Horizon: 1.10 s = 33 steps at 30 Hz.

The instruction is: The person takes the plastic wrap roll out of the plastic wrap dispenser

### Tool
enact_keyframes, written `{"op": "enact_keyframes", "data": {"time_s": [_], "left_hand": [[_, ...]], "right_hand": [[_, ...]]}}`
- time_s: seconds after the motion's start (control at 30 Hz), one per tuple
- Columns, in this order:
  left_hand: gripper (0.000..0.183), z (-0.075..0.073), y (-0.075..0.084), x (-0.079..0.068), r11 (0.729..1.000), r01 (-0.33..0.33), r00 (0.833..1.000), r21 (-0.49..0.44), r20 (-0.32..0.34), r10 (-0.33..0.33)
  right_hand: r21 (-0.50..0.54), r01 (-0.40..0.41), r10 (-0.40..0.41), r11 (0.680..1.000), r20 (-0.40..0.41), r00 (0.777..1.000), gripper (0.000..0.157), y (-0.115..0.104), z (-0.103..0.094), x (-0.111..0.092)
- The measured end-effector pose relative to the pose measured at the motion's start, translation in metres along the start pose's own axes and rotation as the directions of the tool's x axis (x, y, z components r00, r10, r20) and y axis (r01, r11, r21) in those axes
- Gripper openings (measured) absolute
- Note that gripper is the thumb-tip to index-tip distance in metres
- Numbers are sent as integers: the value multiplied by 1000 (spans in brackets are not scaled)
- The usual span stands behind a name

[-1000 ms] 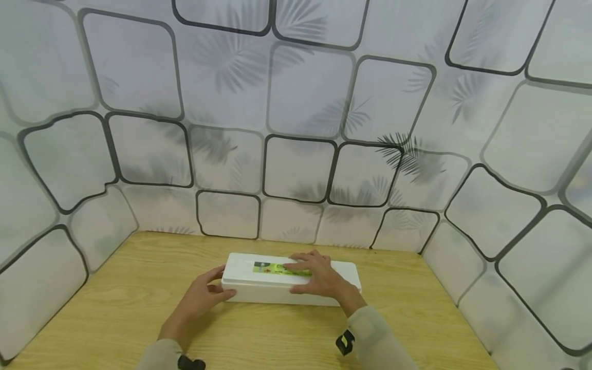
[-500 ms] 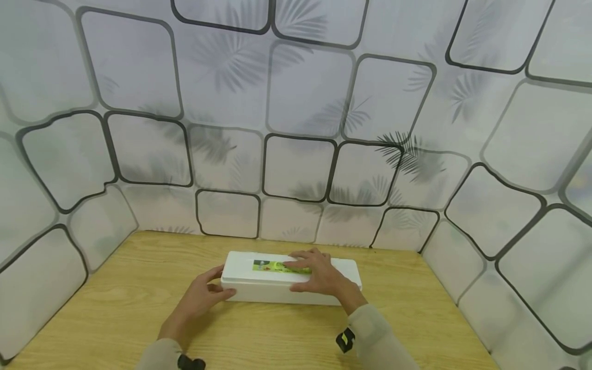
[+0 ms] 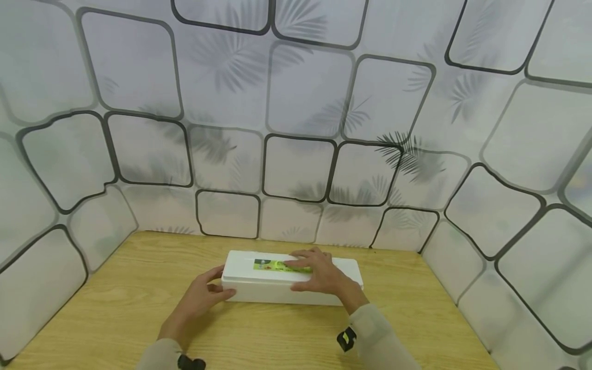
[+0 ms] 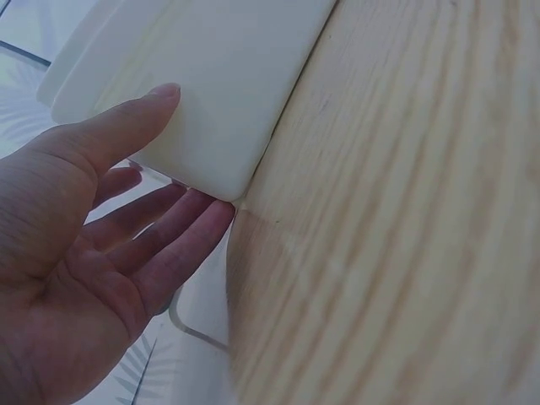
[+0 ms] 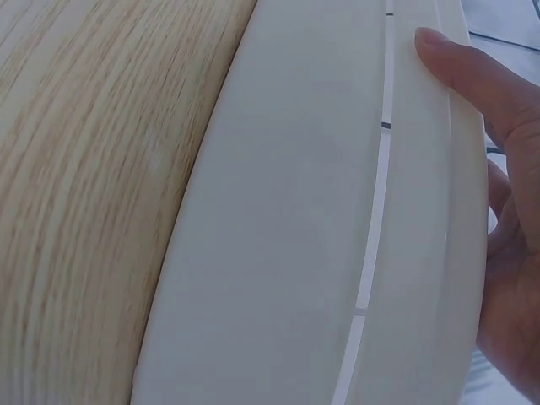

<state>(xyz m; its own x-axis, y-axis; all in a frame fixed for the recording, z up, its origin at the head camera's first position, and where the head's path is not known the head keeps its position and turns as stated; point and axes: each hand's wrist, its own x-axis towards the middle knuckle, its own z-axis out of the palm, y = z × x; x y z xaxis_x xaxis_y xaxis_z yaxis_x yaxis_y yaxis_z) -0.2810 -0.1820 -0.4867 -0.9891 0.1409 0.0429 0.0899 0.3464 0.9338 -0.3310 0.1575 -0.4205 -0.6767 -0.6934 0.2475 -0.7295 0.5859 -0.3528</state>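
Observation:
A long white plastic box stands on the wooden table, with a white lid on top. A green and yellow label lies on the lid, partly covered by the right hand. My left hand holds the box's left end, thumb on the front wall and fingers round the end, as the left wrist view shows. My right hand grips across the lid right of the middle, thumb at its front edge and fingers over the top. In the right wrist view, a narrow pale slot runs between lid and box. The box's contents are hidden.
The pale wooden table extends around the box. Behind it and at both sides stand walls covered with patterned sheeting. Dark wrist devices sit on the sleeves.
Both hands keep their hold on the box and lid. Only a very slight shift of the right hand and the box's right end to the right shows.

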Motion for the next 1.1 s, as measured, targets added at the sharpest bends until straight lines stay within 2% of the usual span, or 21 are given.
{"op": "enact_keyframes", "data": {"time_s": [1.1], "left_hand": [[79,-1,3,-3,1000,-18,1000,-2,11,18]], "right_hand": [[-43,-14,12,999,-37,999,62,6,-19,-10]]}}
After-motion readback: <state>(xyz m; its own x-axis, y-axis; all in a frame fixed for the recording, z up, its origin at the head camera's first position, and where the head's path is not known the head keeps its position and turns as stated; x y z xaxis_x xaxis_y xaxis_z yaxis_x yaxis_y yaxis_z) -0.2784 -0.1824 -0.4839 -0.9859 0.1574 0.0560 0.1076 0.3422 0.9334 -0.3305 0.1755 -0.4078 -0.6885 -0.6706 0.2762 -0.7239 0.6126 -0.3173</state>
